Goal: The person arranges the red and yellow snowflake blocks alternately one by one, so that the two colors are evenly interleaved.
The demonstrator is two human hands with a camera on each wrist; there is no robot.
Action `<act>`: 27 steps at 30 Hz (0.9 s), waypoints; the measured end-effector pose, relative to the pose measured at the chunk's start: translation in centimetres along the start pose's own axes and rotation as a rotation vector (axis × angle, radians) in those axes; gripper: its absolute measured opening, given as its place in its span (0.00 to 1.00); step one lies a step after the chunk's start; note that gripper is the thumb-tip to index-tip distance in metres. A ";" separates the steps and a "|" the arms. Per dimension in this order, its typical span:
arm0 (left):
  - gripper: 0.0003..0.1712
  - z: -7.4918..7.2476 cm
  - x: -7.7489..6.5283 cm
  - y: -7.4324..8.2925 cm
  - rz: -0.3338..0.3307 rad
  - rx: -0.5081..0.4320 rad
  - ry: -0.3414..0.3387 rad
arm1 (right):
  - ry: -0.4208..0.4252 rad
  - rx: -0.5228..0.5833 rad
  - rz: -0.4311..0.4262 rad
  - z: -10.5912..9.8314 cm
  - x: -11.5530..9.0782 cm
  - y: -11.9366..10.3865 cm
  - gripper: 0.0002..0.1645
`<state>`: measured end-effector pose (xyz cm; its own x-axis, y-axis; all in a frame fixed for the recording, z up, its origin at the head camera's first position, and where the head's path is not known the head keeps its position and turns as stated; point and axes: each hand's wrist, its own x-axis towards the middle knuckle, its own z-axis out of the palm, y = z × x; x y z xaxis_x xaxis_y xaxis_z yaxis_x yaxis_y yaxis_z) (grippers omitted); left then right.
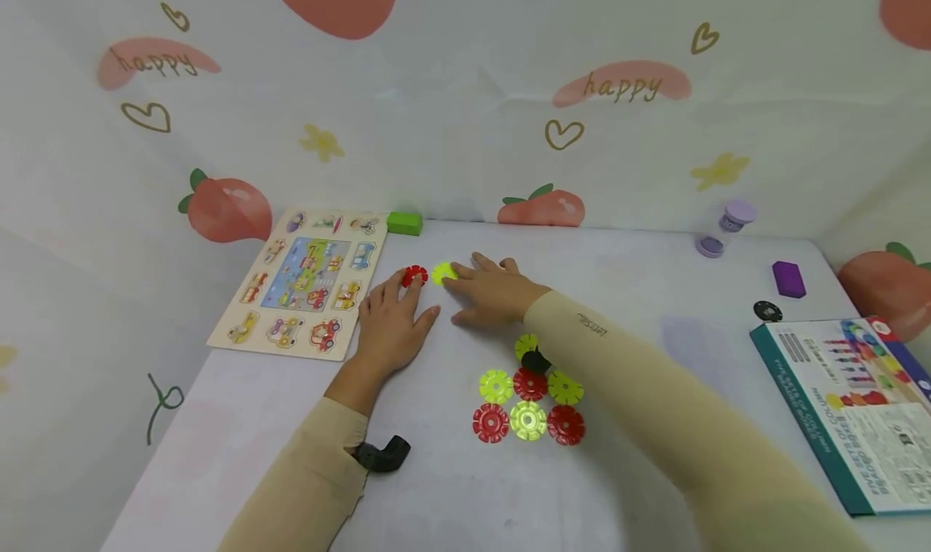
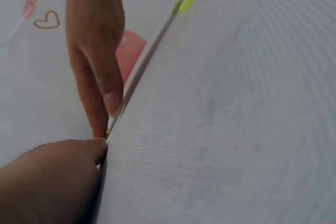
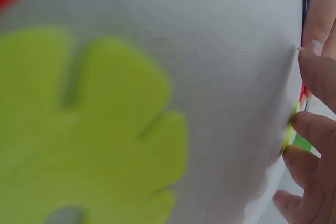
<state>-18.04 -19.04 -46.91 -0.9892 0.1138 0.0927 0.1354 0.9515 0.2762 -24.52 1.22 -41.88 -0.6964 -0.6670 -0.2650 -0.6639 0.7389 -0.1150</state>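
Note:
My left hand (image 1: 393,326) lies flat and spread on the white table, its fingertips on a red notched plastic disc (image 1: 414,270). Just right of that disc is a yellow-green one (image 1: 440,272), which the fingertips of my right hand (image 1: 496,293) touch. The right wrist view shows the right hand (image 3: 321,156) with extended fingers on the edge of its disc. Nearer my body, several red discs (image 1: 490,423) and yellow-green discs (image 1: 496,386) lie in a stepped group. My right forearm and its wrist camera partly cover the topmost of them.
A wooden picture puzzle board (image 1: 356,249) lies beside my left hand, with a green block (image 1: 404,223) at its far corner. On the right are a sand timer (image 1: 726,229), a purple block (image 1: 789,279), a round black piece (image 1: 767,310) and a flat printed box (image 1: 851,415).

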 end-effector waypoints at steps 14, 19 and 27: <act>0.42 -0.1 0.5 -0.5 0.023 -0.023 -0.003 | -0.031 -0.008 0.077 -0.3 1.0 -1.4 0.50; 0.46 0.1 0.5 -0.5 -0.006 -0.035 0.012 | -0.020 -0.005 0.072 -0.2 1.0 -1.4 0.50; 0.48 -0.3 0.5 -0.3 0.021 0.014 -0.024 | -0.037 0.026 0.073 0.0 1.0 -1.1 0.52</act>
<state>-18.57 -19.38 -46.63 -0.9871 0.1410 0.0753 0.1559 0.9527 0.2610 -24.48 -0.25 -42.03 -0.7320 -0.6072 -0.3090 -0.6039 0.7883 -0.1184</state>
